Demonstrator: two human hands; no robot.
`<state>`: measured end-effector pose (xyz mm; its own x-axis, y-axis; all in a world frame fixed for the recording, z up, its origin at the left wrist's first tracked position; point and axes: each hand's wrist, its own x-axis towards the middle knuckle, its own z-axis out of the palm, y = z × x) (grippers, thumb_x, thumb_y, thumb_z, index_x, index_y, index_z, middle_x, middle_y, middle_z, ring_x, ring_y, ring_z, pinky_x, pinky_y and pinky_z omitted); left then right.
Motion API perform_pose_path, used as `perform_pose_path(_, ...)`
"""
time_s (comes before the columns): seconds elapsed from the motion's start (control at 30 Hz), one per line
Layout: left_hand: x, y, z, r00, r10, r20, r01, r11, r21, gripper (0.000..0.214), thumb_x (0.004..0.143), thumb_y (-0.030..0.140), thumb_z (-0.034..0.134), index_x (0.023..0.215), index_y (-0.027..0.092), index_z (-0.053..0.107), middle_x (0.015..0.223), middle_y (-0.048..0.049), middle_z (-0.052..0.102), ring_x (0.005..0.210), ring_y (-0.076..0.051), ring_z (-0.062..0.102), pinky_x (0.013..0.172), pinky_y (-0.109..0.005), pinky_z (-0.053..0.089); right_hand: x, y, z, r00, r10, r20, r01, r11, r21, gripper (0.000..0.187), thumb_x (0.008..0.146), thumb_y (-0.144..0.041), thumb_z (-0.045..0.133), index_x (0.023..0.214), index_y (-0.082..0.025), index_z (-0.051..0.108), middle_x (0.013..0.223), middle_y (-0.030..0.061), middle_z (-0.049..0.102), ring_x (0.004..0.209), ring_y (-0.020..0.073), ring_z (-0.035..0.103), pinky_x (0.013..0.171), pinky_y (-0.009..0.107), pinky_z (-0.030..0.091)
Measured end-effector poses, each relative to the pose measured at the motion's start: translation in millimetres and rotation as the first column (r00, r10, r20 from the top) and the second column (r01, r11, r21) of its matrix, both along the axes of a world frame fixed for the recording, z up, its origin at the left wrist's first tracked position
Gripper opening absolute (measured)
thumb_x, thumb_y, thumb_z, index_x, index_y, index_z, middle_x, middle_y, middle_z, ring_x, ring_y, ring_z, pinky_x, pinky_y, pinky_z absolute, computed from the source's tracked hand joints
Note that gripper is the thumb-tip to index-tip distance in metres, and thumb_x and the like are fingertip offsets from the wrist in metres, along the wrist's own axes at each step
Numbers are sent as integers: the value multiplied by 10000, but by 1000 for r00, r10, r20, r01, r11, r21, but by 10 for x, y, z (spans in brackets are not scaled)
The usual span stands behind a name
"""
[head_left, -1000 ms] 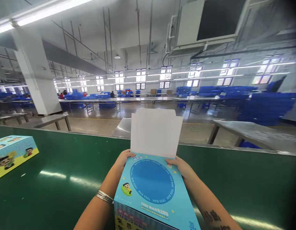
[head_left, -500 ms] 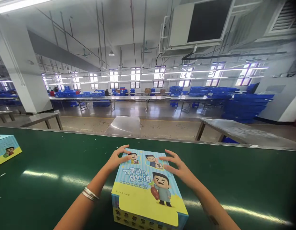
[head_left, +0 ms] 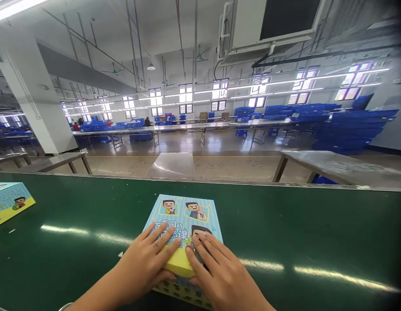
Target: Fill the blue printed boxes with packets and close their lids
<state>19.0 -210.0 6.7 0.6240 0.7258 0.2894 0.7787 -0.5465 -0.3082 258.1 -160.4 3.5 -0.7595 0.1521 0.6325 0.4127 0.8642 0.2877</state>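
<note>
Left hand (head_left: 147, 261) and right hand (head_left: 224, 276) have moved from the far end of the box (head_left: 182, 219), lower centre, to its near edge, fingers on top, thumbs at its front; I cannot tell whether they clamp. Another box (head_left: 10, 204) sits at far left on the green table (head_left: 294, 224).

The place looks like a factory hall. A green bench (head_left: 304, 233) spreads around the left hand (head_left: 144, 263) and right hand (head_left: 224, 272). Well beyond them run long tables (head_left: 187, 127), with blue crates (head_left: 349, 129) piled highest toward the right hand's side; strip lights (head_left: 15, 9) and pipes (head_left: 195, 43) hang from the ceiling (head_left: 109, 34).
</note>
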Motion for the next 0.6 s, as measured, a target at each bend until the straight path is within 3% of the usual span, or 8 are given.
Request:
perform_pose_path(0.1,-46,40,16,999,4,-33,-3,999,47,537,928,462,503,1358,143,464,1384,-146,491,1258,-355,488,994,-554,465,-48,28,34,996,52,-68,-59,992,-109,289,940,-206,466,1117,-112,673,1146,150,668,1105,317,615,957,477,522)
perform_pose_path(0.2,-44,22,207,999,45,30,-42,996,-76,537,928,513,471,1365,200,456,1376,-106,513,1230,-327,526,974,-519,495,-34,53,208,989,112,-93,-138,924,-356,259,955,-287,487,1132,-212,660,1118,44,692,1062,235,643,989,425,507)
perform_pose_path(0.27,-50,3,343,993,77,93,-61,984,-165,499,952,510,421,1373,243,444,1374,-69,526,1238,-295,526,991,-492,490,-43,70,300,986,112,-124,-156,883,-443,224,953,-281,504,1109,-248,663,1097,9,701,1043,201,650,979,376,513)
perform_pose_path(0.37,-112,-26,429,988,95,119,-67,973,-222,470,966,485,407,1388,280,428,1381,-51,523,1254,-285,511,1016,-486,469,-111,78,296,987,88,-137,-138,898,-418,237,960,-262,482,1096,-225,673,1085,42,703,1053,221,643,982,404,501)
perform_pose_path(0.5,-256,-127,349,992,98,83,-78,973,-216,517,976,449,418,1461,325,292,1462,-46,413,1314,-297,437,1055,-519,417,-202,41,158,992,101,-81,-121,943,-310,309,963,-320,480,1191,-198,649,1206,89,649,1167,256,578,1006,441,478)
perform_pose_path(0.6,-340,-199,289,991,117,61,-102,973,-205,654,930,561,452,1487,341,189,1500,-28,341,1344,-320,390,1078,-582,356,-239,19,99,992,122,41,-102,940,-325,425,930,-423,527,1290,-204,583,1321,97,570,1259,284,497,1031,478,450)
